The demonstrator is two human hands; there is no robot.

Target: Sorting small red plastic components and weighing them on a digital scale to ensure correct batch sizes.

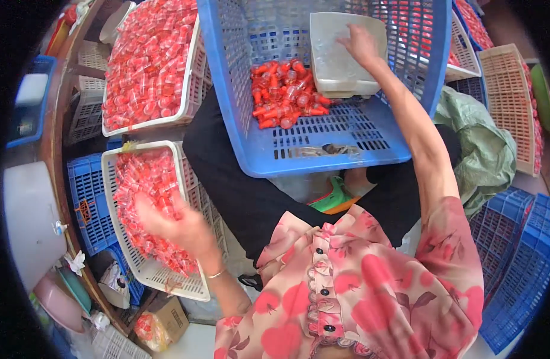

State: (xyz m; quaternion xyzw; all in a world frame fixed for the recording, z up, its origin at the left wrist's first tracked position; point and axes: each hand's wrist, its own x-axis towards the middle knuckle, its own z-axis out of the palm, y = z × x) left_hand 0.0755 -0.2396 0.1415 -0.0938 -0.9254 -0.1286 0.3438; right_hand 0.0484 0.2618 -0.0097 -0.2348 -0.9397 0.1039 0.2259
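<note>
My left hand (178,230), smeared by motion, is over a white basket (144,272) heaped with small red and clear plastic pieces (144,179). Its fingers are too blurred to show whether they hold anything. Across my lap a big blue crate (323,167) lies tipped toward me. A pile of small red bottle-shaped pieces with clear parts (284,93) rests in its left half. To the right of the pile is a whitish plastic tub (340,75). My right hand (361,46) reaches over that tub, fingers apart and no object visible in them.
A larger white basket (188,72) full of red and clear pieces stands at the far left. Blue crates (92,197) sit left, with more blue crates (517,269) right. A green sack (478,140) lies beside my right knee, near a beige basket (505,102). A cardboard box (170,320) is lower left.
</note>
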